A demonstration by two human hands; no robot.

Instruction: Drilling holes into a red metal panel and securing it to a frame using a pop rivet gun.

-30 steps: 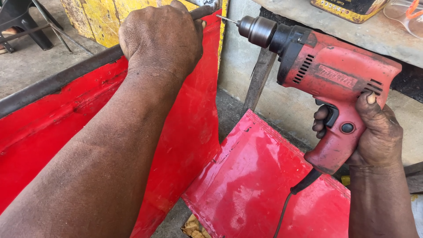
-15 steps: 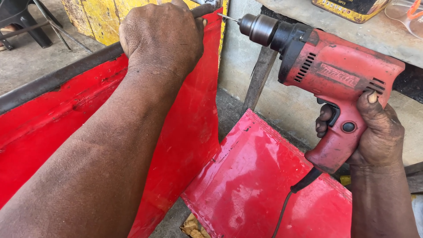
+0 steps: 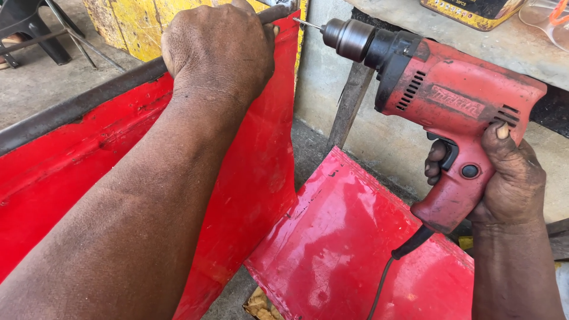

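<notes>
Two hands, right grip (image 3: 504, 178) around drill (image 3: 450, 112) handle

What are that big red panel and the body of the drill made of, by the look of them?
Red panel: seemingly thin sheet metal, glossy red paint, with scuffs and a dark bare edge. Drill: seemingly moulded red plastic body with vent slots, and a dull grey metal chuck.

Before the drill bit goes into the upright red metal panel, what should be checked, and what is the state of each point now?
1. Left hand grips the dark metal bar along the top edge of the upright red sheet-metal panel: ok.
2. Right hand holds the red corded electric drill by its handle: ok.
3. Thin drill bit points at the panel's top corner: ok.
4. Bit touching the panel: cannot tell.
5. Left fingers away from the bit: not ok, close.
6. Black cord hangs free: ok.
</notes>
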